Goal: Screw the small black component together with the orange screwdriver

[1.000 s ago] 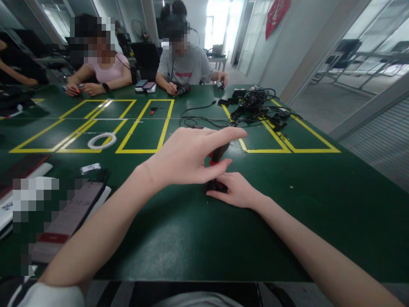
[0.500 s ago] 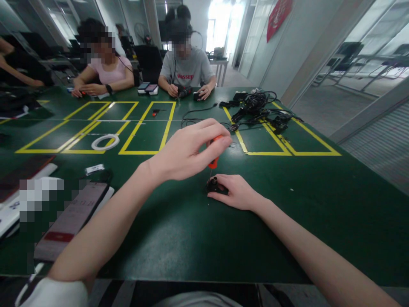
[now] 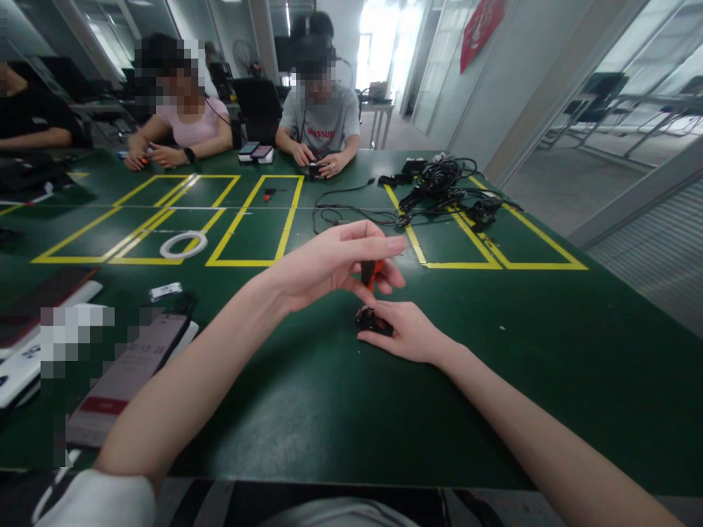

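Nearest, on the dark green table (image 3: 285,424), a flat phone with a greyish lit screen (image 3: 124,373) lies at the left. Ahead, the right hand (image 3: 411,333) comes in low from the right, thumb and fingers gripping a small, black, hard-looking part (image 3: 365,320) against the tabletop; the part lies roughly left to right, its raised, rounded end pointing away from that palm. Above this end, the left hand (image 3: 346,260) reaches over from the left, fingers curled about an orange-and-black screwdriver handle (image 3: 369,274), though how firmly cannot be told. The handle stands close to upright, its long axis running down towards the part and crossing the part's own; shaft and tip are hidden, so contact cannot be judged. The right hand is the nearer, touching the part, while the left is just above. Farther off lie a flat white ring (image 3: 181,256), yellow tape outlines (image 3: 236,263) and tangled black cables (image 3: 439,176); beyond sits a co-worker in a grey T-shirt (image 3: 324,117).
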`<action>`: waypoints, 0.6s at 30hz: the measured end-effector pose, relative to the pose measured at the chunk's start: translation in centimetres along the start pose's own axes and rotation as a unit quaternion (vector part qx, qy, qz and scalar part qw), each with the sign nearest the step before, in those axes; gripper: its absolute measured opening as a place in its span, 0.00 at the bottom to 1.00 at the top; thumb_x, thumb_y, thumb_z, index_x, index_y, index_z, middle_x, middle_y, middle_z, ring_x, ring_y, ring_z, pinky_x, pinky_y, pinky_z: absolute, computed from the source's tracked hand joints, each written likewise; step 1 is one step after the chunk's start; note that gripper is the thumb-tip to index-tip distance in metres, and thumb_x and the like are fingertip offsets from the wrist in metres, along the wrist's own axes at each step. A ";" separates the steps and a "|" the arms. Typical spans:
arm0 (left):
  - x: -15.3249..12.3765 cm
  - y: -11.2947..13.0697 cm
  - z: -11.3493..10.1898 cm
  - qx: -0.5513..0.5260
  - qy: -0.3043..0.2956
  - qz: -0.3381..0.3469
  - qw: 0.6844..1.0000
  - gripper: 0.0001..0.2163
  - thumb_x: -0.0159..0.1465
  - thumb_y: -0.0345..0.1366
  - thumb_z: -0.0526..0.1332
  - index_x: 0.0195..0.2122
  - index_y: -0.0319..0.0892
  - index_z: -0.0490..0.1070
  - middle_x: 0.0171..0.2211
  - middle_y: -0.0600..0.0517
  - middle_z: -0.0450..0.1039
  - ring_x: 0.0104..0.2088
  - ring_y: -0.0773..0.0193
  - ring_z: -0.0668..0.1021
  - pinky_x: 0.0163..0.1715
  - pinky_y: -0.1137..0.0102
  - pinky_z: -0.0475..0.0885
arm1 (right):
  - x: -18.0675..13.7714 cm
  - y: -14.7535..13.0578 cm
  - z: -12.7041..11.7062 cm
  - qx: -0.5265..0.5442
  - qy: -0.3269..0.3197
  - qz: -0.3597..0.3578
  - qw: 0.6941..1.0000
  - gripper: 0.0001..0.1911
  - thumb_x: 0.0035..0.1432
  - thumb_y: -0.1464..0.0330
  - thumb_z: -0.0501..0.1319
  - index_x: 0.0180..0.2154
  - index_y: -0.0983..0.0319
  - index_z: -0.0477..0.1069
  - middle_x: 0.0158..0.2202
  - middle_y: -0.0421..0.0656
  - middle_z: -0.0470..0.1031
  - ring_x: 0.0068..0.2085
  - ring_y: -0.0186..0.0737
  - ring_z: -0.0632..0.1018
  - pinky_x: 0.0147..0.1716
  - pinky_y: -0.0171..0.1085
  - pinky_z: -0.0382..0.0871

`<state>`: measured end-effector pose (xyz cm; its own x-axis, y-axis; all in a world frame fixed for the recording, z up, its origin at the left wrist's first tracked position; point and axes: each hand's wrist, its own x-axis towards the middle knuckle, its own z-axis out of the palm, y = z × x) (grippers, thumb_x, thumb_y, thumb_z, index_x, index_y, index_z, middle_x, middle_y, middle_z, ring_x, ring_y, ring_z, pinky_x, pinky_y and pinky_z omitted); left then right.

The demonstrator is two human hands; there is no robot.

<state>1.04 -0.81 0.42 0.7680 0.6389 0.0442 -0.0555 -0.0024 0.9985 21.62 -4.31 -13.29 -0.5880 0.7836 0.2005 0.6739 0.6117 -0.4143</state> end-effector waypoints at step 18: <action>-1.4 -0.1 1.8 0.670 0.160 0.264 0.676 0.18 0.74 0.48 0.55 0.32 0.41 0.72 0.26 0.51 0.72 0.27 0.64 0.74 0.27 0.70 0.61 | -0.1 0.2 0.3 0.015 0.006 -0.001 1.000 0.18 0.68 0.53 0.63 0.34 0.61 0.71 0.31 0.43 0.77 0.30 0.40 0.75 0.31 0.35 0.61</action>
<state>1.15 -3.09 0.30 0.6783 0.4101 0.6097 0.5236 -0.8519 -0.0095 21.69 -4.32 -13.61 -0.5833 0.7840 0.2125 0.6590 0.6097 -0.4406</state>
